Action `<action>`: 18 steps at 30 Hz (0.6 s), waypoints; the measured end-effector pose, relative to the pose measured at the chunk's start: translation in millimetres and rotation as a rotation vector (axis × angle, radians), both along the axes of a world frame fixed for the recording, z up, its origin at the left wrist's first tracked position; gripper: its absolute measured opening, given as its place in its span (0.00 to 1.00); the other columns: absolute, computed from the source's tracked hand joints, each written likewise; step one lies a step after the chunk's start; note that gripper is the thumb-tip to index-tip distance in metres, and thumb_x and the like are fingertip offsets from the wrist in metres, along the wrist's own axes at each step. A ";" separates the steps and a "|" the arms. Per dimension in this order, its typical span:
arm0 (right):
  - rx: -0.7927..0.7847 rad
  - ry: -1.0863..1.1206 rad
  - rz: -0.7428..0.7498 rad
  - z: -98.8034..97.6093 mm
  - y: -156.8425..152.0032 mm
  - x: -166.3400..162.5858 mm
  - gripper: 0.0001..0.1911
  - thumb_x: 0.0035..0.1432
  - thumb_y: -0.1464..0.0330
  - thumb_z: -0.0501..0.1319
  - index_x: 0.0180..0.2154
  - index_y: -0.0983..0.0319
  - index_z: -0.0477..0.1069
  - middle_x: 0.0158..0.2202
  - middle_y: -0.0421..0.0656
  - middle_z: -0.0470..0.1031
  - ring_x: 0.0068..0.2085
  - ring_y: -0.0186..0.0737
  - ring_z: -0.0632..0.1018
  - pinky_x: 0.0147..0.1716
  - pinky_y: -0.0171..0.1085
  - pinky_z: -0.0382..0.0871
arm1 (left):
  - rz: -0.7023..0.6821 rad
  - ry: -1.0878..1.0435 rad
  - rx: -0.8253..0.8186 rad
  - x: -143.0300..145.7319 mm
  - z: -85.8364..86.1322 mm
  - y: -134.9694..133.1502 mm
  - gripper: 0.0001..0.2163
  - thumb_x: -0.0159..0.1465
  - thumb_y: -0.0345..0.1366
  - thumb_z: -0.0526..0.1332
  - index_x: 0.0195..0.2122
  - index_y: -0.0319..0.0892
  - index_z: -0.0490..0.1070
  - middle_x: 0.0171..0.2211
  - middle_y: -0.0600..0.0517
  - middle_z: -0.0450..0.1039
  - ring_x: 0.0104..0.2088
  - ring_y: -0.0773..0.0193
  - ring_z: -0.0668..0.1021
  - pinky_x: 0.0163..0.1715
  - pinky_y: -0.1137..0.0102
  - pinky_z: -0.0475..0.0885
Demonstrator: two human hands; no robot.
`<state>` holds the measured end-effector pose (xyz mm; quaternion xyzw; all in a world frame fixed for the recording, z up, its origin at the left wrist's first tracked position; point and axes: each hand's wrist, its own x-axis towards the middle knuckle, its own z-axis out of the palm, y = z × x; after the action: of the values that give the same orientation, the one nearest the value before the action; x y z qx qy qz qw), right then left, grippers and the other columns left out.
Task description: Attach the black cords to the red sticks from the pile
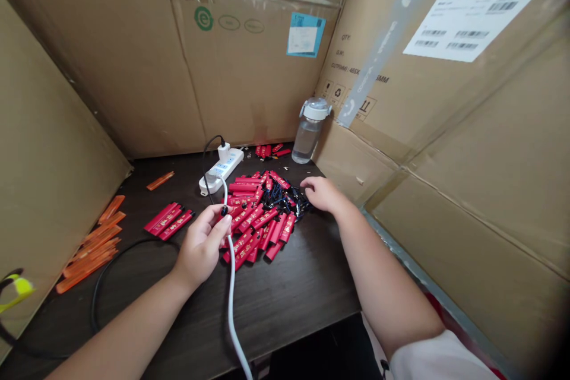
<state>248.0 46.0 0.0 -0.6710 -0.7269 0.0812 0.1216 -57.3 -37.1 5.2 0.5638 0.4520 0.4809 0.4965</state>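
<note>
My left hand (202, 243) is closed in a pinch at the left side of a heap of slim red pieces (253, 217) with gold lettering. A small black piece (224, 211) shows between its thumb and fingers; whether a red piece is joined to it I cannot tell. My right hand (323, 193) is at the heap's right side, over a tangle of thin black pieces and dark cords (285, 196). Its fingers curl downward, and whatever lies under the fingertips is hidden. Several red pieces with black ends (168, 219) lie side by side to the left.
A white power strip (229, 161) with a plug stands behind; its white cable (231, 303) runs past my left hand. Orange strips (93, 246) lie left, near a black cable (95, 297). A water bottle (307, 136) stands at the back. Cardboard walls (133, 71) enclose the dark table (285, 297).
</note>
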 end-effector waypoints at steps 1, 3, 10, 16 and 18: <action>0.007 0.001 0.000 -0.9 0.7 -0.4 0.19 0.57 0.74 0.53 0.47 0.60 0.75 0.47 0.45 0.78 0.47 0.42 0.77 0.48 0.37 0.67 | -0.004 -0.002 -0.001 -0.1 -0.1 -0.1 0.14 0.62 0.45 0.59 0.42 0.40 0.67 0.24 0.56 0.65 0.23 0.70 0.66 0.21 0.76 0.63; 0.012 0.004 0.015 -1.9 1.2 -2.1 0.19 0.58 0.75 0.53 0.48 0.58 0.75 0.49 0.44 0.77 0.49 0.41 0.76 0.50 0.37 0.66 | -0.007 -0.005 0.000 -0.1 -0.4 -0.2 0.14 0.62 0.45 0.59 0.42 0.40 0.67 0.24 0.56 0.65 0.23 0.70 0.66 0.21 0.76 0.63; 0.059 0.009 0.057 1.1 -1.6 -8.4 0.20 0.58 0.76 0.51 0.48 0.60 0.75 0.48 0.45 0.77 0.50 0.39 0.75 0.53 0.35 0.65 | -0.001 -0.008 0.006 0.3 1.2 -1.2 0.13 0.62 0.45 0.59 0.41 0.41 0.68 0.24 0.57 0.64 0.22 0.71 0.66 0.21 0.77 0.63; 0.023 -0.006 0.119 0.8 -2.0 -9.1 0.18 0.57 0.75 0.53 0.43 0.59 0.78 0.44 0.44 0.78 0.45 0.38 0.77 0.49 0.34 0.66 | 0.001 0.002 0.002 0.1 1.1 -1.9 0.13 0.62 0.45 0.59 0.41 0.41 0.68 0.23 0.57 0.64 0.22 0.71 0.66 0.21 0.76 0.63; -0.005 -0.013 0.144 -0.2 -2.0 -9.9 0.16 0.56 0.73 0.55 0.42 0.58 0.78 0.42 0.42 0.79 0.44 0.38 0.77 0.47 0.33 0.67 | 0.002 0.000 -0.005 0.3 0.8 -2.0 0.14 0.61 0.45 0.59 0.42 0.41 0.68 0.23 0.57 0.64 0.22 0.70 0.66 0.21 0.76 0.63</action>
<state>238.1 44.0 -0.2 -0.6176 -0.7739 0.0874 0.1092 -57.0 -39.1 6.0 0.5621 0.4536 0.4804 0.4975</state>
